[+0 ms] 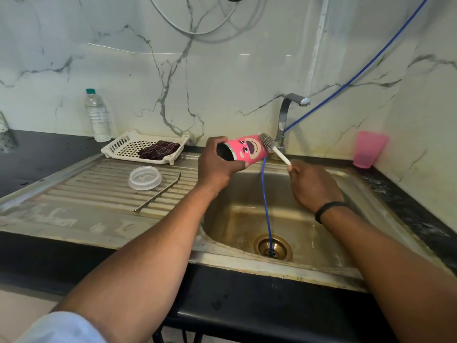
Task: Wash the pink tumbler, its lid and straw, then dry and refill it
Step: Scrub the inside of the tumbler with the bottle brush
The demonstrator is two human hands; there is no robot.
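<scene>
The left hand [217,164] grips the pink tumbler [243,148] above the sink basin [237,219], fingers curled over the top and thumb beneath, so the tumbler lies almost on its side with its dark open mouth turned toward the camera at about eight o'clock and its closed base pointing to two o'clock. The right hand [312,185] holds the white handle of a bottle brush [273,148]; its fingers are folded round the handle's lower end, and the bristle head rests against the tumbler's base, just in front of the tap [284,122]. A blue hose [267,206] runs from behind the tap down into the drain. On the ribbed draining board [99,191], at nine o'clock from the tumbler, lies the clear lid [145,178], flat, and just beside it at its four o'clock the metal straw [158,193], lying slantwise and apart from the lid. Behind them sits a white rack [116,146] with a dark cloth [158,150] in it, and a water bottle [97,116] stands at its ten o'clock. A pink cup [368,149] stands upside down on the counter at three o'clock from the tap.
</scene>
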